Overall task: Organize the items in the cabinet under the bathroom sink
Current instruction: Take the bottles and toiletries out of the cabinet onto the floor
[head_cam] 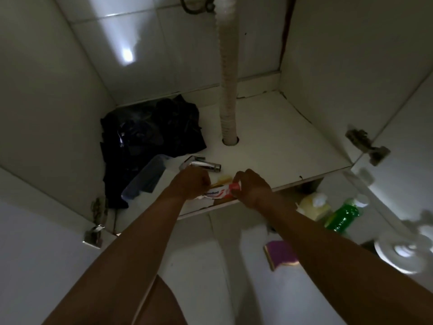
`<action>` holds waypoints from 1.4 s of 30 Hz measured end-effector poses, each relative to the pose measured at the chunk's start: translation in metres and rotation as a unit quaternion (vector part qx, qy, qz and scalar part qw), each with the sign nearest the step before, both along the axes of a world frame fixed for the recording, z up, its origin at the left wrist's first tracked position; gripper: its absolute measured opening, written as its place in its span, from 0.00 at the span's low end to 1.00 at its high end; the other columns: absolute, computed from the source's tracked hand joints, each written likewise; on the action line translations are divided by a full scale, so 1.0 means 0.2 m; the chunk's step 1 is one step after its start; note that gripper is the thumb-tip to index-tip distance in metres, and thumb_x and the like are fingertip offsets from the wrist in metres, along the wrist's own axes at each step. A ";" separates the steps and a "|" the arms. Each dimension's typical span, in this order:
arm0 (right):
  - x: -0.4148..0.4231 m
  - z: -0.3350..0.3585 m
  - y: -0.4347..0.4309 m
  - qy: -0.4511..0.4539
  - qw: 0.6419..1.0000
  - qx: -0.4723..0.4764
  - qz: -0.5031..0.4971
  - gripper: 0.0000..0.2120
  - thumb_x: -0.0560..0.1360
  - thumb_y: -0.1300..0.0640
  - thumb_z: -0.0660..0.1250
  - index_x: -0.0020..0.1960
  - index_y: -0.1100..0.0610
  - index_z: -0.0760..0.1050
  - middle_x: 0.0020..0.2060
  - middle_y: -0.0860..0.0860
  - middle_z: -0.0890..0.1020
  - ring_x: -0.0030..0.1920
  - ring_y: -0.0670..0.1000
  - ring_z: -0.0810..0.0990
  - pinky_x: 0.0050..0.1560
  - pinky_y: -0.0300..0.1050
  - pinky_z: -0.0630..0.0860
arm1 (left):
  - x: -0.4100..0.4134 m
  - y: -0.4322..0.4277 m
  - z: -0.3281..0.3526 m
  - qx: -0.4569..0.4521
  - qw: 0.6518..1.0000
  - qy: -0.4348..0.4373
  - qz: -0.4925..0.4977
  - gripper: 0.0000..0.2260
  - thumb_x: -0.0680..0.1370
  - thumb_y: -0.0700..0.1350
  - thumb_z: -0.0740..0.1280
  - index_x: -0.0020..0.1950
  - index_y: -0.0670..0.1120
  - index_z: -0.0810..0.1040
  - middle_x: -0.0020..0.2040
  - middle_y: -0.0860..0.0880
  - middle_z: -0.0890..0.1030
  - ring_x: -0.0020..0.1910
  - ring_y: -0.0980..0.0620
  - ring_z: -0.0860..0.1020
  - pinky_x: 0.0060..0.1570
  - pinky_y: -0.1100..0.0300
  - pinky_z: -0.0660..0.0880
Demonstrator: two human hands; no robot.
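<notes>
L hand (pixel 191 181), R hand (pixel 251 186) pinch toothpaste tube (pixel 218 192) ends at cabinet floor (pixel 281 141) front; prob. placing it; next: lay flat, release.

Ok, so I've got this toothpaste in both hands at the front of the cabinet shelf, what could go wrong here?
Your left hand and right hand grip the toothpaste tube right over the front edge of the shelf. Put down there, it could slip to the floor. The chrome sprayer head lies just behind the left hand, so pushing the tube back may send it rolling. The clear container near that edge might get nudged off.
</notes>
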State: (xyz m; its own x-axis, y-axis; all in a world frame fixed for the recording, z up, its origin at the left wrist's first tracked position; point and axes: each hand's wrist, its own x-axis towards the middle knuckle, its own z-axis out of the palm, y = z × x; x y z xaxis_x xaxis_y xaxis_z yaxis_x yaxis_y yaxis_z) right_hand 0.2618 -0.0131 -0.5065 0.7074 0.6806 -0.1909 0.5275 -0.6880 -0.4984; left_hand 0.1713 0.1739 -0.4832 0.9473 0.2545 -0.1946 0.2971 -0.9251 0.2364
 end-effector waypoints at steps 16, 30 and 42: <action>0.18 -0.05 -0.99 0.351 0.912 0.079 -0.197 0.05 0.77 0.64 0.69 0.53 0.62 0.79 0.45 0.62 0.83 0.42 0.57 0.82 0.40 0.46 0.82 | 0.24 -0.62 0.01 -0.152 0.973 -0.074 -0.156 0.05 0.69 0.46 0.70 0.43 0.50 0.84 0.43 0.54 0.84 0.42 0.59 0.80 0.42 0.69 0.74; -0.16 -0.72 -1.64 0.385 0.842 -0.009 -0.379 0.03 0.78 0.58 0.69 0.48 0.57 0.77 0.35 0.55 0.81 0.32 0.48 0.78 0.39 0.45 0.82 | 0.14 -1.43 -0.85 -0.181 0.942 0.170 -0.226 0.05 0.72 0.45 0.73 0.47 0.47 0.85 0.45 0.53 0.82 0.45 0.55 0.80 0.43 0.68 0.69; -0.22 -0.76 -1.63 0.133 0.941 -0.204 -0.233 0.16 0.75 0.48 0.67 0.60 0.53 0.72 0.57 0.54 0.80 0.57 0.57 0.80 0.54 0.47 0.75 | 0.04 -1.46 -1.07 -0.104 0.968 0.138 -0.181 0.08 0.73 0.55 0.67 0.51 0.61 0.75 0.52 0.56 0.78 0.54 0.55 0.77 0.54 0.54 0.78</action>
State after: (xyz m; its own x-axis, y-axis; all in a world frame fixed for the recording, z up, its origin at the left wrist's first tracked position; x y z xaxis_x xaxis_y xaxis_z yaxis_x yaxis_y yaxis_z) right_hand 0.2173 -0.3393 -0.6583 0.8017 0.1391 -0.5814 0.0141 -0.9767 -0.2142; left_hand 0.1797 -0.1177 -0.6968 0.8715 -0.1572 -0.4644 0.0401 -0.9212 0.3871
